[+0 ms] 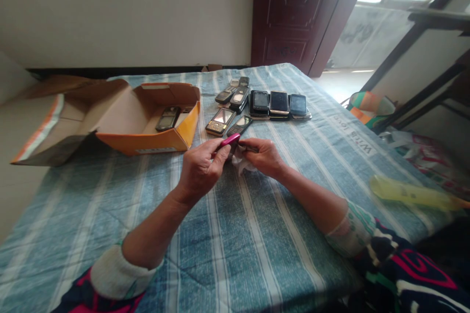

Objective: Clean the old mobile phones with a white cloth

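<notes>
My left hand [200, 168] is closed around a mobile phone [231, 140] with a magenta edge, holding it tilted between thumb and fingers above the bed cover. Pinched in my right hand [266, 156] is a crumpled white tissue [243, 162], right beside the phone; whether it touches the phone I cannot tell. Just beyond my hands lie a dark keypad phone [239, 126] and a keypad phone with a light screen [221, 121]. Farther back, several older phones [239, 98] are heaped together. To their right, dark touchscreen phones [279, 102] sit in low stacks.
An open orange cardboard box [147, 143] stands at the left, its lid folded out; a dark phone [169, 118] lies inside. The striped blue cover [205, 254] spreads beneath everything. A yellow object [404, 193] lies near the right edge. Behind are a wall and a dark red door [293, 14].
</notes>
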Tool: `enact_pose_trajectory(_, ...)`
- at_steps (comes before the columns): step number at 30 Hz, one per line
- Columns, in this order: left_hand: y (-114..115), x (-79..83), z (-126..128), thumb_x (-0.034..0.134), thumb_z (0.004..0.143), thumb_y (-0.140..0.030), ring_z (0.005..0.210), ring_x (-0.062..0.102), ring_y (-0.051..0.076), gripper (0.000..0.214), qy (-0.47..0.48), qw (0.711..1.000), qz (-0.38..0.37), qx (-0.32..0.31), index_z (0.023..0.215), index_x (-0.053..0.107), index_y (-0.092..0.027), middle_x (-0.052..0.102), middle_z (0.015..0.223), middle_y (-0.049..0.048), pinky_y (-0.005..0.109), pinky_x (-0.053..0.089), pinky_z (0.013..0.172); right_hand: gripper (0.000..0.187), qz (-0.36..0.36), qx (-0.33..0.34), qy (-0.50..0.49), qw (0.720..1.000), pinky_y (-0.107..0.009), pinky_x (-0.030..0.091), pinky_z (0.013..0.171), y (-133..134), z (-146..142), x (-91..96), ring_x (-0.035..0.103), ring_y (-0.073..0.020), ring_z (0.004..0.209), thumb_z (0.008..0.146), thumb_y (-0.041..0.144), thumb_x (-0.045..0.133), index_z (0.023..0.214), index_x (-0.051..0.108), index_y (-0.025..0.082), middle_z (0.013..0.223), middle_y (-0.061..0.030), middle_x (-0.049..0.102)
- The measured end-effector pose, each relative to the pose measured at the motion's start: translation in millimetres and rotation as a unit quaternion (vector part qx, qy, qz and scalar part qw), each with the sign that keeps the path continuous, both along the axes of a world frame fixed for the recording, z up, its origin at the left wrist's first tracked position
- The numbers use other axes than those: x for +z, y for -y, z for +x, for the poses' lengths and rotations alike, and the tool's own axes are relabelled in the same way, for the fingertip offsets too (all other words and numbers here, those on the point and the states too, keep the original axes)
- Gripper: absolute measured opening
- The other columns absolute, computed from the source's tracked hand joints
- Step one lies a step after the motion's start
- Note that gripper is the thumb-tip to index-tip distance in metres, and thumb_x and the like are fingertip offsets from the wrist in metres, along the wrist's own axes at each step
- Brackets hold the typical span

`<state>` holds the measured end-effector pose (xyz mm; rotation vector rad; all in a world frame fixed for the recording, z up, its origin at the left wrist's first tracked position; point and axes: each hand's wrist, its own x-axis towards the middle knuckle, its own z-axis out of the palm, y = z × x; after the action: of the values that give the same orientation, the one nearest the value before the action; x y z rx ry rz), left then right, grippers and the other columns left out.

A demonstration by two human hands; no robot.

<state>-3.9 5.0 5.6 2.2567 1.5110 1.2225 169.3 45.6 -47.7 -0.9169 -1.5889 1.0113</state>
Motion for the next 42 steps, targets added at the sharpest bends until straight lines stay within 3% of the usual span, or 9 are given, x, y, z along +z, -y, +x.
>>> enact_pose_trajectory(31, -5, 14.3, 2, 0.051, 0.086, -0.038, 0.078, 0.066, 0.021, 0.037, -0.012, 0.997, -0.072, 0.003, 0.105, 0.073, -0.015, 0.075, 0.093, 0.0064, 0.028, 0.050, 0.076, 0.031, -0.010, 0.020, 0.013, 1.000, -0.026, 0.053, 0.072, -4, 4, 3.3, 0.067, -0.0134, 0.078, 0.070, 0.011, 0.059, 0.094, 0.076, 0.021, 0.089, 0.0003, 0.075)
enact_pose_trajectory(42, -6, 17.2, -1, 0.050, 0.085, -0.038, 0.069, 0.063, 0.019, 0.036, -0.025, 0.996, -0.085, -0.003, 0.097, 0.074, -0.015, 0.073, 0.082, 0.0059, 0.026, 0.048, 0.064, 0.029, -0.039, 0.021, 0.016, 0.999, -0.025, 0.052, 0.068, -4, 4, 4.0, 0.065, -0.0134, 0.077, 0.070, 0.014, 0.060, 0.094, 0.075, 0.021, 0.089, 0.0009, 0.074)
